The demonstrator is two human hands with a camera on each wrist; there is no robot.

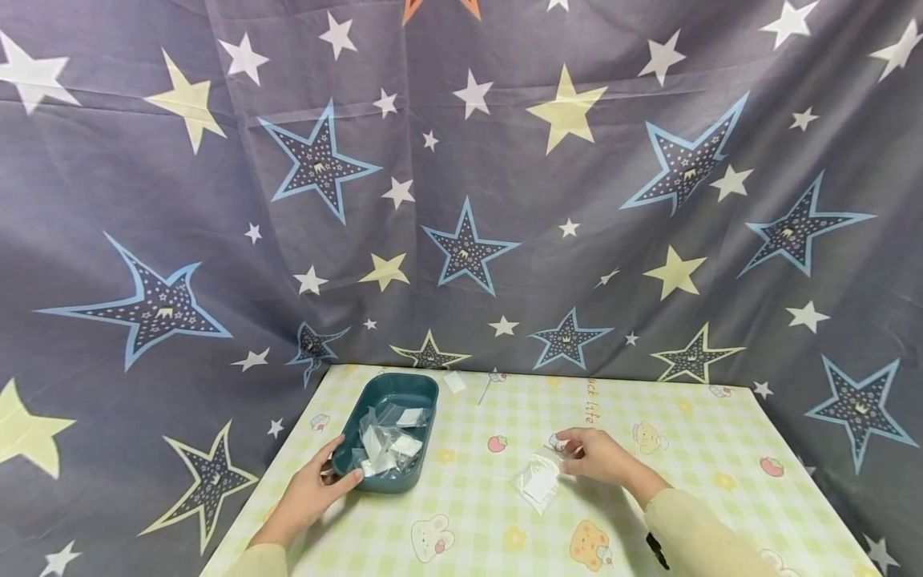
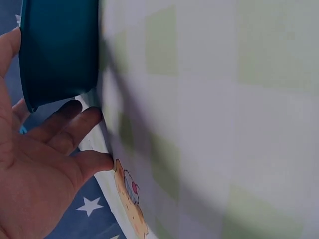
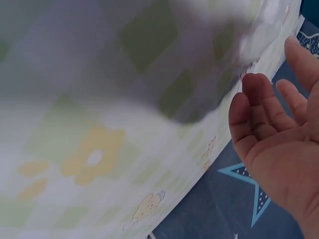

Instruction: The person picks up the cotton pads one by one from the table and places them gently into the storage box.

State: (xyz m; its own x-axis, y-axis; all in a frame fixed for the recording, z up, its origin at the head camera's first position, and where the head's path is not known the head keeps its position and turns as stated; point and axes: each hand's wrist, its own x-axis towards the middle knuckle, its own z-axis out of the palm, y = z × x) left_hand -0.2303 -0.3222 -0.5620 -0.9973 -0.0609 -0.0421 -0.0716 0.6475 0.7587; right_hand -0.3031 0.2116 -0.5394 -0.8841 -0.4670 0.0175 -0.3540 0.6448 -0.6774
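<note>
A dark teal plastic bin stands at the left of the table, holding several clear plastic bags with white pieces inside. My left hand grips the bin's near left corner, thumb and fingers on either side of it. In the left wrist view the thumb lies at the bin's rim while other fingers are bent beside its wall. Another clear bag with a white piece in it lies flat on the table. Beside that bag my right hand hovers with loosely bent fingers; the right wrist view shows nothing held in it.
A green-and-white checked cloth with cartoon prints covers the table. Behind the bin lie a small white square and a thin dark line or stick. A dark curtain with stars hangs along the table's back edge.
</note>
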